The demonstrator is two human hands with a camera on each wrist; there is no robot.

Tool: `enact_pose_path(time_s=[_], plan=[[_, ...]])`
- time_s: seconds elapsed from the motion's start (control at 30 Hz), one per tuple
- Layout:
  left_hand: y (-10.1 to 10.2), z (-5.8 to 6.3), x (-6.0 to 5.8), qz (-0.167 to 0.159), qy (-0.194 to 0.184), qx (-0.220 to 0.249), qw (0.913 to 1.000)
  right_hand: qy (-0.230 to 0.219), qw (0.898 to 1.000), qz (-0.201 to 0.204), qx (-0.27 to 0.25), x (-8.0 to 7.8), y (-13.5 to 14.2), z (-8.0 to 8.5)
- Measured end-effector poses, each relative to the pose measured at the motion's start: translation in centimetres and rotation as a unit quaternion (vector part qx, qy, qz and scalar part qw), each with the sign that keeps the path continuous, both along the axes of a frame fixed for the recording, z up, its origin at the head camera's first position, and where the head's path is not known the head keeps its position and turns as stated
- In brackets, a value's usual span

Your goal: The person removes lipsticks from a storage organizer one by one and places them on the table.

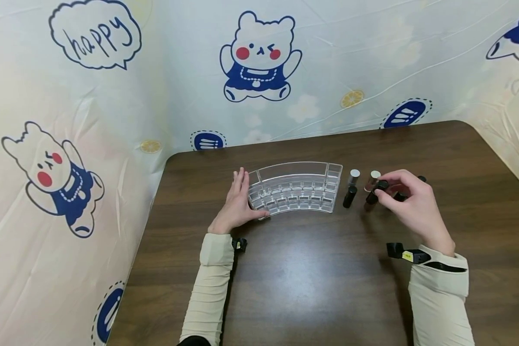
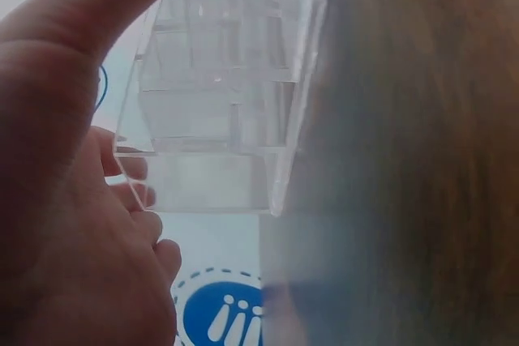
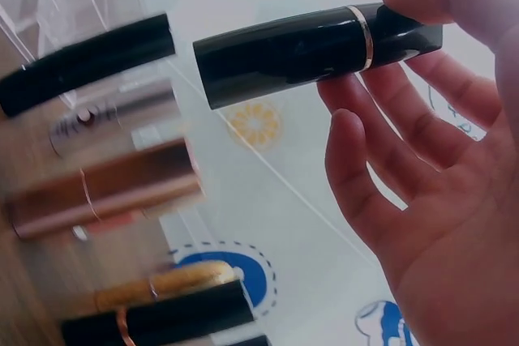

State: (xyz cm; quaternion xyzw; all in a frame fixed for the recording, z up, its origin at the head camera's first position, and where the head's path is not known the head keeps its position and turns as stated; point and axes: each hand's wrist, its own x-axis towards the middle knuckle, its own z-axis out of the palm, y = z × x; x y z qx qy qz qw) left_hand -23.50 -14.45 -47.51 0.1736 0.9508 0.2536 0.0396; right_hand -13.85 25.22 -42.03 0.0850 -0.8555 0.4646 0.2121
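Observation:
A clear acrylic lipstick organizer (image 1: 291,170) with rows of small compartments sits on the brown table. My left hand (image 1: 237,204) holds its left end, thumb at the front corner and fingers along the side; the left wrist view shows fingertips behind the clear end wall (image 2: 211,180). My right hand (image 1: 411,199) pinches a black lipstick (image 3: 284,58) with a thin gold band between thumb and fingers, to the right of the organizer. Beside it stand a black tube (image 3: 89,62), a silver tube (image 3: 117,115) and a rose-gold tube (image 3: 109,188).
More tubes stand by my right hand, partly hidden in the head view, among them a gold one (image 3: 174,281) and a black one with a gold band (image 3: 162,313). A printed cloth (image 1: 259,120) hangs behind the table's far edge.

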Motion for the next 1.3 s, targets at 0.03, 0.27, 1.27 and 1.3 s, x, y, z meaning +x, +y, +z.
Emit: enact_pose_path(time_s=[0.03, 0.27, 1.27, 1.3], plan=[[0.0, 0.0, 0.0, 0.000, 0.000, -0.002, 1.0000, -0.001, 1.000, -0.003, -0.001, 0.2, 0.2, 0.1], [0.2, 0.0, 0.1, -0.005, 0.013, -0.016, 0.9998, 0.016, 0.999, -0.028, -0.013, 1.0, 1.9, 0.3], [0.6, -0.1, -0.1, -0.008, 0.032, -0.026, 0.9991, -0.006, 0.990, -0.123, -0.066, 3.2, 6.5, -0.5], [0.6, -0.1, -0.1, -0.008, 0.030, -0.026, 0.9992, -0.005, 0.990, -0.123, -0.068, 3.2, 6.6, -0.5]])
